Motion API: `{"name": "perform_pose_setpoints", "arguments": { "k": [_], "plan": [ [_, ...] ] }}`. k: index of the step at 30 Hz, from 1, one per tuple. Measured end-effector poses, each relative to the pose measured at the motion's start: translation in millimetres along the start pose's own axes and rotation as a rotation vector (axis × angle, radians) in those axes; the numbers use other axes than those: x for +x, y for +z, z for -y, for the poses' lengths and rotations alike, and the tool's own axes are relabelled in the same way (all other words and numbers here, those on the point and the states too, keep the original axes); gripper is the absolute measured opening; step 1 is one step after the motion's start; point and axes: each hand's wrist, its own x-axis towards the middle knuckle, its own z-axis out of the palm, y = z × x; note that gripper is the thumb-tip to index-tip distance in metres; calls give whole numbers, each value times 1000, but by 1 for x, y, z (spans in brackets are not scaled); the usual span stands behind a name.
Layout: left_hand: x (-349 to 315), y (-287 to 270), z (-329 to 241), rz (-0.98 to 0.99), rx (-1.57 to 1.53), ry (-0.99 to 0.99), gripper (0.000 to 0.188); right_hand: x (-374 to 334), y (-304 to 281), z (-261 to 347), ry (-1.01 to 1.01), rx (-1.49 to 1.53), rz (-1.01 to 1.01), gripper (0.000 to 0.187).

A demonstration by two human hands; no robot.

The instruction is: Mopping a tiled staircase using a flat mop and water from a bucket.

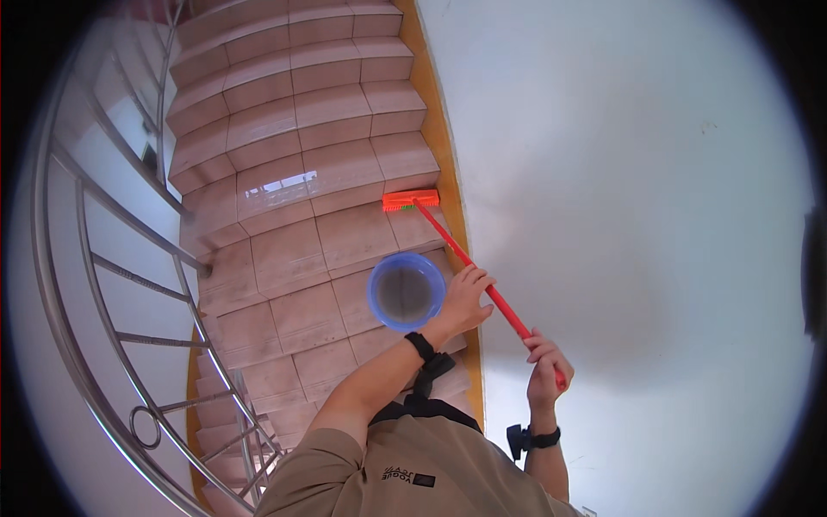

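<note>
Both hands are on the red broom handle [469,258] here, high on a tiled staircase. The left hand [466,300] sits further down the shaft, fingers curled over it from above, the grip closed around the handle. The right hand [545,366] takes the upper end, fist wrapped tight, the tip of the handle just poking out past the fingers. From there the handle slants away down the stairs to the orange brush head [411,201], which rests on a step [336,177] close against the yellow skirting [448,164] at the foot of the white wall [620,189]. A blue bucket [407,291] stands on a nearer step, just beside the left hand and to the left of the handle, with murky water inside. A steel railing [112,267] curves along the left side. Black bands show on both wrists.
</note>
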Motion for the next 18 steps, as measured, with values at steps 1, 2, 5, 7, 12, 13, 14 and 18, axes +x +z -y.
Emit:
{"name": "perform_pose_setpoints", "arguments": {
  "k": [1, 2, 5, 7, 12, 13, 14, 18],
  "plan": [
    [8, -3, -2, 64, 92, 120, 47, 10, 1, 1, -26, 60, -1, 17],
    [17, -2, 2, 63, 92, 128, 47, 18, 2, 2, -50, 91, 19, 18],
    [33, 16, 11, 242, 141, 59, 30, 22, -5, 0, -64, 112, 13, 19],
    [31, 38, 4, 268, 179, -25, 23, 13, -20, 3, -50, 135, -28, 20],
    [-12, 88, -63, 130, 123, 180, 26, -17, -85, 48, -36, 186, -228, 27],
    [-16, 93, -73, 69, 101, 187, 26, -17, -92, 53, -24, 191, -245, 27],
    [-17, 97, -74, 76, 112, 193, 26, -18, -98, 49, -26, 202, -254, 27],
    [0, 103, -43, 204, 178, 150, 18, -11, -97, 19, -41, 184, -203, 26]
  ]
}}
